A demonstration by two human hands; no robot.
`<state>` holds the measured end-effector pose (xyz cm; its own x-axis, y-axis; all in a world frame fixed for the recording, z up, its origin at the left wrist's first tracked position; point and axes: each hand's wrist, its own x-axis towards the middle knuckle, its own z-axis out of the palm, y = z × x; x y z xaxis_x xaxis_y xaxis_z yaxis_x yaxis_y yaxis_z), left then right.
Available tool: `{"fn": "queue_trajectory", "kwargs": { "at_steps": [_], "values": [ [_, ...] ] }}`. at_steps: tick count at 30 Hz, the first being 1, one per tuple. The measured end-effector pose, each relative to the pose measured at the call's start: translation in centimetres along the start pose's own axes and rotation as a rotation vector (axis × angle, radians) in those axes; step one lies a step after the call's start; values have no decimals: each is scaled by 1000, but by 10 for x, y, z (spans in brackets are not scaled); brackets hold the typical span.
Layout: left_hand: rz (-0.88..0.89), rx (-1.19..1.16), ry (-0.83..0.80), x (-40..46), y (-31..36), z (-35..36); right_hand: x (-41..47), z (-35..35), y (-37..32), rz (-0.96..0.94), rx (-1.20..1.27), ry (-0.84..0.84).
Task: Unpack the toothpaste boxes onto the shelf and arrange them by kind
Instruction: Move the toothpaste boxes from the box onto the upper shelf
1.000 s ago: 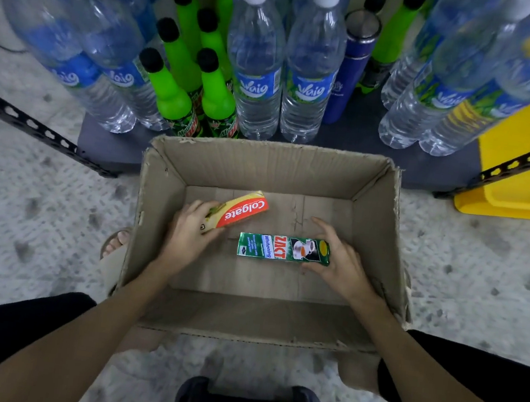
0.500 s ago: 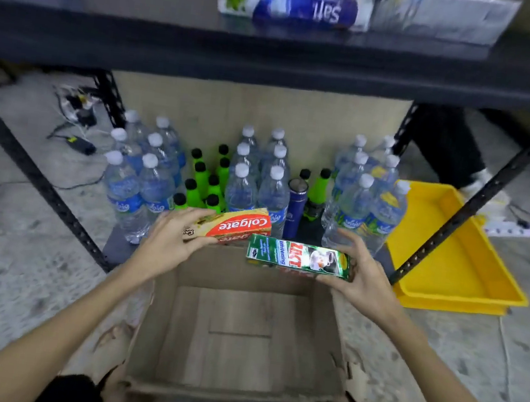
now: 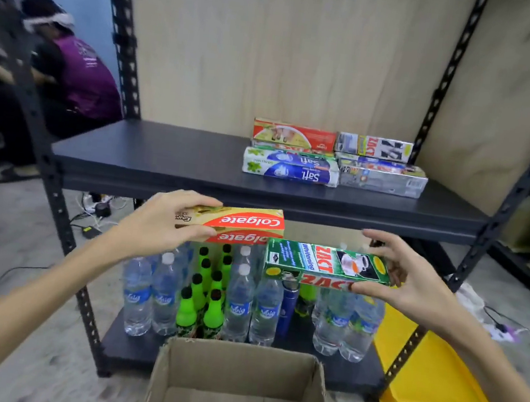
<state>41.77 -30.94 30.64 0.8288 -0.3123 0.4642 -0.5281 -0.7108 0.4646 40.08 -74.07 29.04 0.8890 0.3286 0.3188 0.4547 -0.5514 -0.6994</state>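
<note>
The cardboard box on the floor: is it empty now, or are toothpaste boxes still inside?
Cannot tell for certain. The cardboard box stands open, and the part of its inside that shows is bare cardboard, but the frame cuts off its near part.

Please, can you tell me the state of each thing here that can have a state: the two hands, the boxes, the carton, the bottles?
Left hand: grips the red and yellow Colgate box, held in the air.
Right hand: grips the green Zact box, held in the air.
Brown cardboard carton: open on top; no boxes visible inside.
Toothpaste boxes on the dark shelf: closed, lying flat, stacked.
Clear water bottles: upright, capped.
Green bottles: upright, capped.
</note>
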Motion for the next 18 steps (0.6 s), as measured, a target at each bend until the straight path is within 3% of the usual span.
{"fn": "queue_trajectory", "kwargs": {
  "at_steps": [8, 12, 18],
  "values": [
    [38, 194, -18, 65, -2, -55, 58, -48, -21, -64, 10, 19],
    [-2, 313, -82, 98, -19, -52, 87, -63, -17, -53, 62, 51],
    [-43, 284, -118, 128, -31, -32, 128, -72, -10, -28, 66, 58]
  ]
}}
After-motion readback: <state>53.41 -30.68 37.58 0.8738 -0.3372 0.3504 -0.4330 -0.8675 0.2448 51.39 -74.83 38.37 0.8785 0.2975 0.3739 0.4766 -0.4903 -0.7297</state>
